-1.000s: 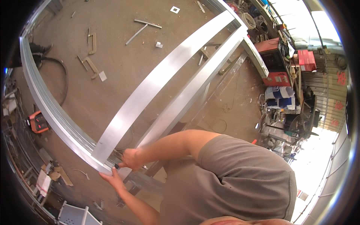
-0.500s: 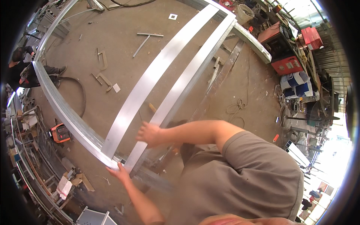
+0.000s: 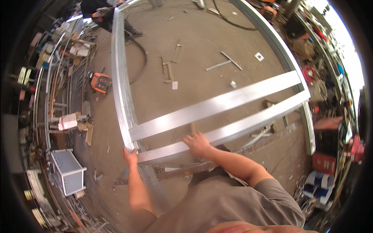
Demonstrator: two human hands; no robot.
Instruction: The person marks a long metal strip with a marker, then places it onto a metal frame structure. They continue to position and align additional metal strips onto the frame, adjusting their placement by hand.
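Note:
A large frame of silvery metal profiles lies in front of me, its left side rail [image 3: 119, 93] running away from me. Two flat bars cross it: a far bar [image 3: 217, 104] and a near bar [image 3: 252, 121]. At the corner where the near bar meets the left rail, my left hand [image 3: 130, 156] is closed around the metal, thumb on top. Further right, my right hand [image 3: 197, 144] grips the near bar from above, fingers over its far edge. The underside of both grips is hidden. A tan stick [image 3: 193, 127] shows just beyond my right fingers.
Inside the frame, clamps [image 3: 168, 72] and thin metal pieces [image 3: 224, 64] lie on the floor. An orange machine [image 3: 101, 82] and a grey box [image 3: 68, 171] stand left. A co-worker [image 3: 101, 15] is at the far left corner. Cluttered shelving [image 3: 330, 58] lines the right.
My view has turned, so the bars now run more crosswise. My right hand, blurred with fingers apart before, now rests on the near bar. My left hand stays at the corner.

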